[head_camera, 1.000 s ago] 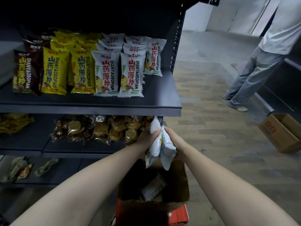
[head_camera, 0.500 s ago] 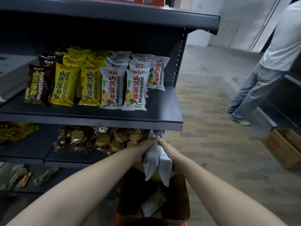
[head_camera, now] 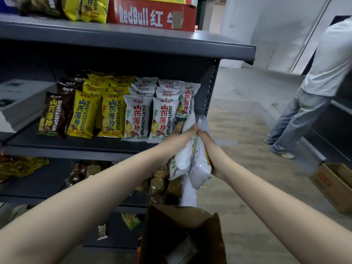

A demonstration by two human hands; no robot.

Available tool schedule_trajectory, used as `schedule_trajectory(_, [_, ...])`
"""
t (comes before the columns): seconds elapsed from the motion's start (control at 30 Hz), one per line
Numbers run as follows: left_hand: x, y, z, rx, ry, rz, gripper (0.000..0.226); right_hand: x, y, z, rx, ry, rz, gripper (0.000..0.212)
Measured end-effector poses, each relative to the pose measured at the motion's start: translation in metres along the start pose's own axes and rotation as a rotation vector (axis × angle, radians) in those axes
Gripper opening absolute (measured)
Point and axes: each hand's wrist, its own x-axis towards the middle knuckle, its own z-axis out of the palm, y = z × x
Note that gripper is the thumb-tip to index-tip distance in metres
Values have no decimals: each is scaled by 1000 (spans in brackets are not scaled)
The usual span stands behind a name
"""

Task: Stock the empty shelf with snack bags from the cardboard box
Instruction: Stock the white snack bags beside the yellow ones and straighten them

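Both hands hold a bunch of white snack bags in front of the right end of the grey middle shelf. My left hand grips the bags' tops from the left. My right hand grips them from the right, with the bags hanging below the fingers. On the shelf stand rows of brown, yellow and white snack bags. The open cardboard box sits on the floor below my arms, with a bag inside it.
A red RedBull carton and yellow bags sit on the top shelf. Clear-wrapped snacks lie on the lower shelf. A person stands on the wooden floor at right, near another cardboard box.
Both hands have lifted the white bags from just above the box up to the level of the middle shelf's right end. The view has tilted upward.
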Motion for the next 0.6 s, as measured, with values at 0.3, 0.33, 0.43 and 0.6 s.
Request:
schedule_trajectory(0.3, [26,55,-22,-111,181,192,48,38,-74,15,15,96,-222,46])
schedule_trajectory(0.33, [28,55,-23,-141,198,211,46,41,-74,18,37,91,-243,47])
schedule_trajectory(0.43, [32,52,-21,-153,216,248,45,49,-65,31,37,103,-257,56])
schedule_trajectory(0.6, [44,31,-26,-115,166,265,54,67,-51,25,-128,-4,-202,74])
